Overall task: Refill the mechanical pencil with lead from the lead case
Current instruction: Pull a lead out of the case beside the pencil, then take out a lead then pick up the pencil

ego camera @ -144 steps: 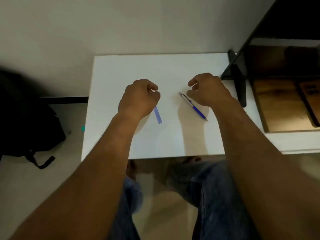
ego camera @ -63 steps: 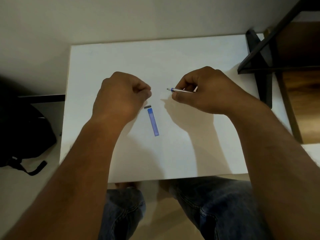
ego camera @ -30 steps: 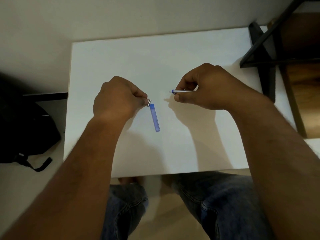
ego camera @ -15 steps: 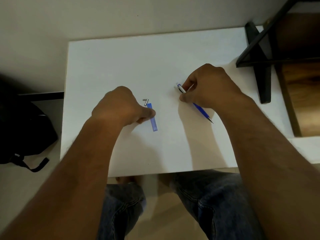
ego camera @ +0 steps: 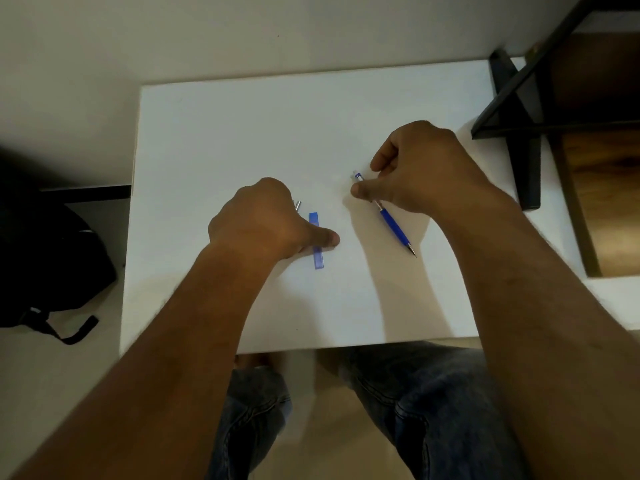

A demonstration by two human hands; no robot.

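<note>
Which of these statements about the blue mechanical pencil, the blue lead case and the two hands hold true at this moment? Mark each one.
1. The right hand grips the blue mechanical pencil near its top end. True.
2. The pencil's tip points toward the wall. False: it points toward the person and to the right.
3. The left hand has its thumb on the flat translucent blue lead case on the white table. True.
4. The small silver cap is fitted on the pencil. False: it lies on the table beside the lead case.
</note>
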